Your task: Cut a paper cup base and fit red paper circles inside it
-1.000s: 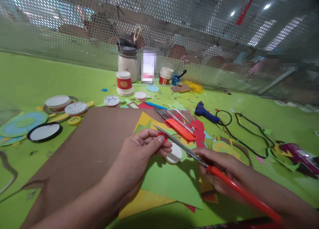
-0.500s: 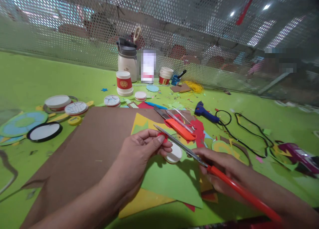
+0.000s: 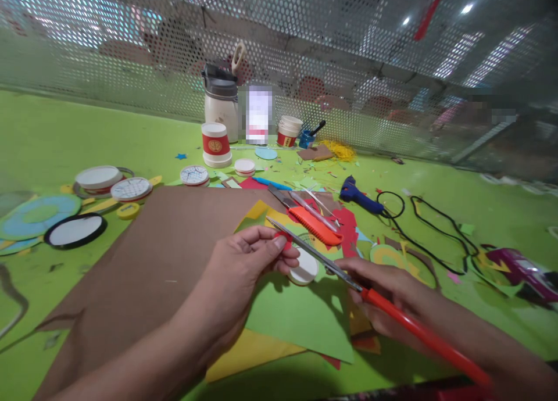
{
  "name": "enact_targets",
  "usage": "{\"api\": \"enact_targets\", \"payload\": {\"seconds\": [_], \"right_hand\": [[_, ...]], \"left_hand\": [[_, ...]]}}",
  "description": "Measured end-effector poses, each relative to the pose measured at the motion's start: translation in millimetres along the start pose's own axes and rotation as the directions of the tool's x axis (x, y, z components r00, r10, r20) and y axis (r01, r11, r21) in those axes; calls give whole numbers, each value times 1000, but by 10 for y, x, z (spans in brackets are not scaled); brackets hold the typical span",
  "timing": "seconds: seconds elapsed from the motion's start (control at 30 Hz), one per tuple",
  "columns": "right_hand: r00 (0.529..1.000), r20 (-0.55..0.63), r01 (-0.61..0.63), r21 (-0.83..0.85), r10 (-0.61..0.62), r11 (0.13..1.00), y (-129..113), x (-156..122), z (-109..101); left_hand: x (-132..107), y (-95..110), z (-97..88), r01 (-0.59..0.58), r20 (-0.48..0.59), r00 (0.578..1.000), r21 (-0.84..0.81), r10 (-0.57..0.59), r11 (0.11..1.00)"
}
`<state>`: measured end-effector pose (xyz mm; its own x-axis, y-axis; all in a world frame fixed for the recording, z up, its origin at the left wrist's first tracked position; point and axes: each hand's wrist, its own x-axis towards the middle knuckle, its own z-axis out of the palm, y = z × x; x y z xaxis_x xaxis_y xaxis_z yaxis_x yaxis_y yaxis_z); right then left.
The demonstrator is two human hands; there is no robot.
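Note:
My left hand (image 3: pixel 250 258) pinches a small red piece of paper (image 3: pixel 283 240) between thumb and fingers. Red-handled scissors (image 3: pixel 333 267) are gripped in my right hand (image 3: pixel 387 293); their blades look nearly closed and lie across the red piece. Below the hands, a white round lid (image 3: pixel 304 267) rests on a green paper sheet (image 3: pixel 305 319), with a yellow sheet (image 3: pixel 255 354) partly under it. Just beyond the blades is an orange utility knife (image 3: pixel 314 224). My right fingers partly hide the scissors' pivot area.
Brown cardboard (image 3: pixel 143 273) covers the left middle of the green table. A blue glue gun (image 3: pixel 361 197) with a black cord lies at right. Paper cups (image 3: pixel 215 145), a jug (image 3: pixel 220 107) and a blurred phone (image 3: pixel 258 115) stand at the back. Round lids (image 3: pixel 131 189) sit at left.
Both hands, the scissors and the red piece hold almost the same pose. The whole view has shifted very slightly.

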<state>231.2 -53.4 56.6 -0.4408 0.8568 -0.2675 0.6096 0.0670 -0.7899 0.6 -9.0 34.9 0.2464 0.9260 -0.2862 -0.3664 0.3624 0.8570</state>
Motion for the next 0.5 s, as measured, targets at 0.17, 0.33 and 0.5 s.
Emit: {"api": "enact_targets", "payload": {"seconds": [0.17,0.33,0.5], "right_hand": [[1000,2,-30,12,30,999,-84,-7,-16],[999,0,-54,11,54,998,-68,5,-16],[999,4,-32,3,32,999,-64,10,-14]], "left_hand": [[-7,15,13,20,2,1000,-33,-20,999],[-5,1,5,33,4,999,-58,-32,998],[-3,-1,-6,32,14,999,-48,-32,998]]}}
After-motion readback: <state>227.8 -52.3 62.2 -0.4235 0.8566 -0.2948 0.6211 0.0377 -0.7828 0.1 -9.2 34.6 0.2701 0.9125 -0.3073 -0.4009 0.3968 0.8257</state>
